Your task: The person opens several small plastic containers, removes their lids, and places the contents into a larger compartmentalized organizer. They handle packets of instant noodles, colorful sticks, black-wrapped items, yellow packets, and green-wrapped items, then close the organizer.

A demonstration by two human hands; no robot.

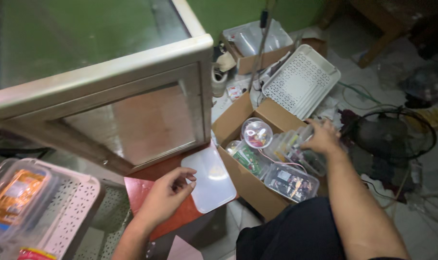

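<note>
Two hands: both busy.
Left hand (167,194): fingers curled on white lid (210,177), gripping its near-left edge.
Lid: flat, long axis running away from person, beside box (238,179).
Right hand (321,137): fingers closed on clear container (296,140) inside box.
Nearer lid: left.

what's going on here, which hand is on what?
A person sits over an open cardboard box on the floor, packed with clear plastic containers. The right hand reaches into the box among them. The left hand holds a translucent white lid beside a glass-sided cabinet.
</note>
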